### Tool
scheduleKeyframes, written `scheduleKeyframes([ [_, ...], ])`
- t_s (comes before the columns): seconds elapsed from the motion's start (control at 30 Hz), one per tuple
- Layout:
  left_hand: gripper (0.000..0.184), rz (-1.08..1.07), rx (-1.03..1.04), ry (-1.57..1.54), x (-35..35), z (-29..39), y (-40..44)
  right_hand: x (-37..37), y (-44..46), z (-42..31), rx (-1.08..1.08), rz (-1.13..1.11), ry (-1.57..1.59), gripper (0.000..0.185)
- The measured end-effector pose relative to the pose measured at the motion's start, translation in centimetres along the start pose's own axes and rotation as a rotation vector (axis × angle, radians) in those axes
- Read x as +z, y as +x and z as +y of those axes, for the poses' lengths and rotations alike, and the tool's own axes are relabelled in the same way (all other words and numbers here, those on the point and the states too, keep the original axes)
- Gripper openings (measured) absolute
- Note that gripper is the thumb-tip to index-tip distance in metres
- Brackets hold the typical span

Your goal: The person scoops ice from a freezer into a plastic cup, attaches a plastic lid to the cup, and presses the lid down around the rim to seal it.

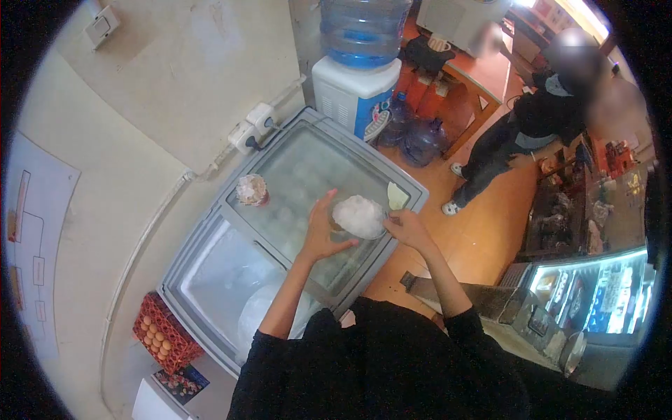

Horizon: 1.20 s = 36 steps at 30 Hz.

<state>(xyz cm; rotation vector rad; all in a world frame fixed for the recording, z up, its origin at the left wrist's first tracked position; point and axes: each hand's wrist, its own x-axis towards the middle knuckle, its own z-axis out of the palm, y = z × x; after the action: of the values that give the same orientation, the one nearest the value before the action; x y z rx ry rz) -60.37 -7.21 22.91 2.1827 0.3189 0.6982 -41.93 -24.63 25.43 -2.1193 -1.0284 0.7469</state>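
Fingers of the right hand [409, 231] are pinching the far rim of a dish [359, 217], and it's carrying a mound of white, ice-like stuff over the freezer's glass top [283, 150]. The left hand [321, 236] is opening wide at the other side, thumb and fingers spreading around the dish; whether that thumb is touching, I cannot tell. Steadying or turning the dish looks to be the step in hand, and any shift is calling for level support, since that loose heap could be spilling over the rim. A pale green scrap [397, 196] is lying just beyond, crowding that side. A cup [252, 190] with a whitish filling is standing near the frame, well apart. Eggs [155, 337] are sitting in a red basket [187, 344], while a co-worker [549, 115] is standing across the floor.
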Motion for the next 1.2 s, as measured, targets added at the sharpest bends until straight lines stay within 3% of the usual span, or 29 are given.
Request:
scheduleKeyframes([
  [0.03,0.089,0.099,0.01,-0.045,0.3,-0.3,-0.5,0.2,0.0,0.4,-0.012,-0.001,0.035,0.035],
  [0.07,0.089,0.102,0.008,-0.04,0.5,-0.8,-0.8,0.4,0.0,0.7,-0.024,-0.003,0.071,0.034],
  [0.13,0.053,0.308,-0.124,-0.104,0.7,-1.4,-1.4,0.5,-0.1,0.5,-0.023,0.0,0.085,0.033],
  [0.17,0.053,0.312,-0.129,-0.099,0.7,-1.7,-1.7,0.6,-0.2,0.4,-0.018,0.007,0.097,0.033],
  [0.23,0.029,0.373,-0.17,-0.072,0.1,-0.7,-1.2,0.8,-0.1,0.9,-0.029,-0.014,0.083,0.029],
  [0.53,0.022,0.263,-0.142,0.013,-0.5,0.2,-0.2,1.2,-0.6,1.7,-0.047,0.03,0.092,0.031],
  [1.0,0.011,0.365,-0.187,0.018,-0.1,-1.5,0.0,0.4,-1.1,1.6,-0.069,0.05,0.132,0.032],
  [1.2,0.01,0.364,-0.195,0.009,0.0,-1.7,-0.6,0.5,-1.0,3.1,0.032,0.008,0.112,0.031],
])
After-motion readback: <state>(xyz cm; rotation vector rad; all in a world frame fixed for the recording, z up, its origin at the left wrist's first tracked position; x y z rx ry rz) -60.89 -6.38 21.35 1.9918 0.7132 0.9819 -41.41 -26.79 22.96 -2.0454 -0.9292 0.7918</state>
